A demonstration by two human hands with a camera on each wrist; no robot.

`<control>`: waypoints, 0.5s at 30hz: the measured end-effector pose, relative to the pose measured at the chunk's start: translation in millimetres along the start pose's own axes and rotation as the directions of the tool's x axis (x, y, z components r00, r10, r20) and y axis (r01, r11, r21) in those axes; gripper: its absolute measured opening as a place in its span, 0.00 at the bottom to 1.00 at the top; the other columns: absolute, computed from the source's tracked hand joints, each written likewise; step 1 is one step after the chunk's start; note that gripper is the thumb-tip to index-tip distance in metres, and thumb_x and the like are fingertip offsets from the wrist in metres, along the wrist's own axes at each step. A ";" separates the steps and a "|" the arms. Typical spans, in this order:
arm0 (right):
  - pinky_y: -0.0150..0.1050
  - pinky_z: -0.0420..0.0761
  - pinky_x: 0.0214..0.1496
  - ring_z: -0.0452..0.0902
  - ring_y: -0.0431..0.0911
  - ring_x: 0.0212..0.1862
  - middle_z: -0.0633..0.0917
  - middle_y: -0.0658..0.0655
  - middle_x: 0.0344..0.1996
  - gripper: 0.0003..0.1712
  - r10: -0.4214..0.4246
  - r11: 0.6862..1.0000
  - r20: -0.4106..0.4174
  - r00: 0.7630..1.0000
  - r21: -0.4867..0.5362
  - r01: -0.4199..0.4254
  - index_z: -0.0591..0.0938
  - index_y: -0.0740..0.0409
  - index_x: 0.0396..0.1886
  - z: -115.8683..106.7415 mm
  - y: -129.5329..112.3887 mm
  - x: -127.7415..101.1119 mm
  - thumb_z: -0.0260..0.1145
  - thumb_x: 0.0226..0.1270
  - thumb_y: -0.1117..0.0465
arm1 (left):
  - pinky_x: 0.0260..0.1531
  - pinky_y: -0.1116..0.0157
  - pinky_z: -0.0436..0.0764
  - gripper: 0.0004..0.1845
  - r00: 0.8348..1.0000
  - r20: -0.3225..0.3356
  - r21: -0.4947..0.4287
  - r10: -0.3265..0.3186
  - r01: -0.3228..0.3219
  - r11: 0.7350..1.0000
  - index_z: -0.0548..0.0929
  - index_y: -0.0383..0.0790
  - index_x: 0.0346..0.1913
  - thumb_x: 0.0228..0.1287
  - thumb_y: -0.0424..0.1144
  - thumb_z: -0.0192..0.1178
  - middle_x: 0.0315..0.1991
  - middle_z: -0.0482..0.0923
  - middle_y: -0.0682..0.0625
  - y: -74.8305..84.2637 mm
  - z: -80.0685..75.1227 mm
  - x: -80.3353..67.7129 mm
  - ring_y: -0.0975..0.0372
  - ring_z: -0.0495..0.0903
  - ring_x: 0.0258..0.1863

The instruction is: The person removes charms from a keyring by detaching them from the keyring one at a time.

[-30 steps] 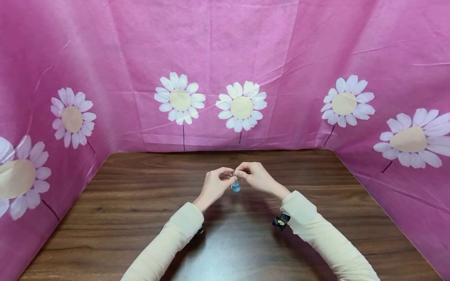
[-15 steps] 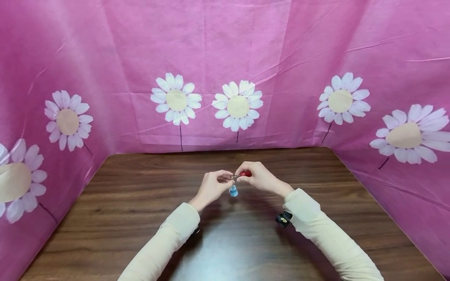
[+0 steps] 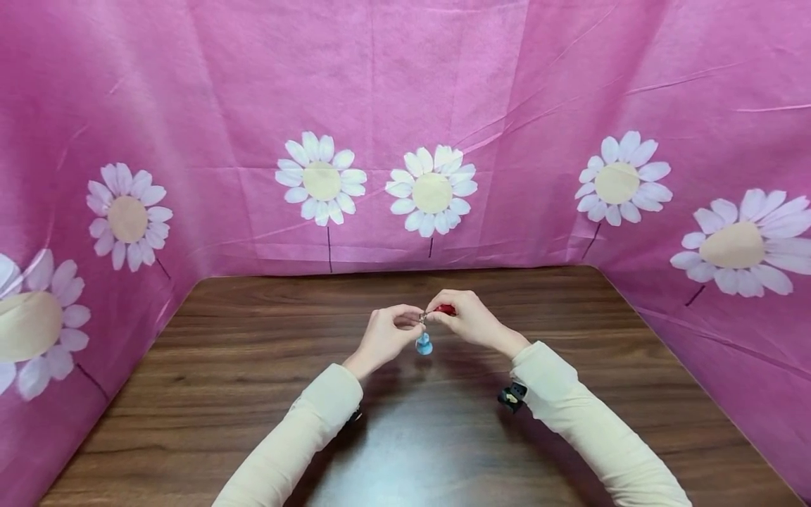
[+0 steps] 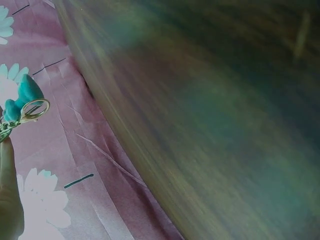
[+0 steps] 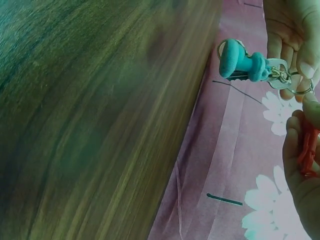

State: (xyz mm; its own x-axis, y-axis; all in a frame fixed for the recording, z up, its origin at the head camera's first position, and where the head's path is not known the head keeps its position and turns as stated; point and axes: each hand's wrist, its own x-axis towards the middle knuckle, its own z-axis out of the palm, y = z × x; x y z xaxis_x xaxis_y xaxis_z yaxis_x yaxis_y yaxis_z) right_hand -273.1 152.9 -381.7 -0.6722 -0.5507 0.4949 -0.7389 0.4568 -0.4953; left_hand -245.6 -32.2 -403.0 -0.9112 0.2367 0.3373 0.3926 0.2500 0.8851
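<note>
Both hands meet above the middle of the wooden table (image 3: 241,394). Between them is a small metal key ring (image 3: 422,318) with a blue charm (image 3: 424,345) hanging under it. My left hand (image 3: 405,322) pinches the ring from the left. My right hand (image 3: 437,314) pinches it from the right and has a red piece (image 3: 445,309) tucked under its fingers. In the right wrist view the blue charm (image 5: 240,61) hangs from the ring (image 5: 295,86), with the red piece (image 5: 307,147) in the right hand's fingers (image 5: 295,165). The left wrist view catches the charm (image 4: 22,97) and a ring (image 4: 34,110).
Pink cloth (image 3: 405,91) printed with white daisies walls the table at the back and on both sides. A small black camera (image 3: 510,396) is strapped under the right wrist. Cream sleeves cover both forearms.
The red piece now shows in the right hand's fingers, where a second ago it was hidden. The hands stay together in nearly the same spot, and the charm still hangs below.
</note>
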 end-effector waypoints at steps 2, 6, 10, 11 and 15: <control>0.29 0.74 0.29 0.72 0.34 0.27 0.83 0.47 0.25 0.03 0.007 1.000 -0.002 1.000 0.002 -0.007 0.83 0.54 0.30 0.7 -0.4 0.3 0.68 0.54 0.64 | 0.37 0.70 0.81 0.11 1.000 0.005 -0.026 0.006 -0.006 1.000 0.82 0.30 0.40 0.50 0.26 0.63 0.33 0.84 0.38 5.8 -0.9 -1.8 0.55 0.84 0.34; 0.29 0.74 0.30 0.72 0.34 0.28 0.83 0.48 0.25 0.02 0.021 1.000 -0.003 1.000 0.008 -0.021 0.83 0.56 0.30 1.2 -1.7 2.7 0.67 0.55 0.64 | 0.39 0.66 0.81 0.12 1.000 0.012 -0.062 0.020 -0.020 0.998 0.80 0.25 0.41 0.51 0.22 0.61 0.35 0.82 0.31 22.4 -5.6 -7.3 0.48 0.83 0.36; 0.29 0.74 0.30 0.72 0.35 0.27 0.82 0.48 0.24 0.02 0.046 0.999 -0.021 0.999 0.018 -0.045 0.83 0.57 0.29 1.3 -1.1 3.7 0.68 0.55 0.63 | 0.41 0.64 0.81 0.13 0.999 0.015 -0.057 0.032 -0.031 0.998 0.80 0.24 0.43 0.51 0.23 0.60 0.37 0.81 0.31 29.4 -7.5 -10.9 0.47 0.82 0.39; 0.29 0.74 0.30 0.72 0.35 0.27 0.82 0.48 0.24 0.02 0.051 0.999 -0.025 0.998 0.021 -0.050 0.83 0.57 0.29 1.3 -0.9 3.7 0.68 0.55 0.64 | 0.42 0.63 0.81 0.14 0.999 0.015 -0.059 0.034 -0.033 0.998 0.80 0.24 0.43 0.51 0.23 0.60 0.37 0.81 0.31 30.1 -7.6 -11.2 0.47 0.82 0.39; 0.30 0.74 0.30 0.72 0.36 0.27 0.82 0.49 0.24 0.02 0.064 0.997 -0.037 0.997 0.033 -0.063 0.83 0.57 0.29 1.7 -0.1 3.9 0.68 0.54 0.64 | 0.43 0.58 0.80 0.14 0.999 0.015 -0.072 0.039 -0.037 0.997 0.80 0.24 0.43 0.50 0.22 0.60 0.37 0.81 0.32 31.4 -7.7 -11.0 0.46 0.82 0.39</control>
State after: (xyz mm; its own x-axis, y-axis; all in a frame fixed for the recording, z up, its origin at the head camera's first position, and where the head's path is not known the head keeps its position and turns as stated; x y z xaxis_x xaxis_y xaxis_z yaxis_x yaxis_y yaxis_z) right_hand -275.5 149.5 -380.9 -0.7195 -0.4941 0.4881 -0.6932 0.4676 -0.5485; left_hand -224.3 -34.1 -376.5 -0.8933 0.2602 0.3664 0.4164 0.1723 0.8927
